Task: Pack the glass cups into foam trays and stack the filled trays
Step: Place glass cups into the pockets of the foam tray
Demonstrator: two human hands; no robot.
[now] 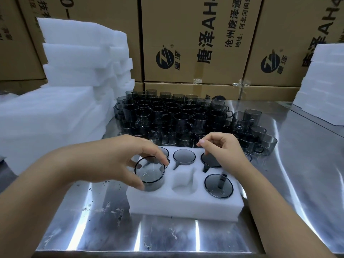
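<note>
A white foam tray [186,203] with six pockets lies on the steel table. My left hand [119,159] grips a smoky glass cup [150,175], bottom up, partly sunk in the tray's front left pocket. My right hand [223,148] hovers with curled fingers over the cup [211,161] seated in the back right pocket; whether it touches that cup is unclear. More cups sit in the back middle pocket [184,156] and the front right pocket [218,186]. The front middle pocket [183,183] holds nothing. My left hand mostly hides the back left pocket.
A dense cluster of loose smoky glass cups [178,116] stands stacked behind the tray. Piles of white foam trays rise at the left [83,58] and the right [325,81]. Cardboard boxes [195,40] wall the back. The steel table [167,237] ends close to me.
</note>
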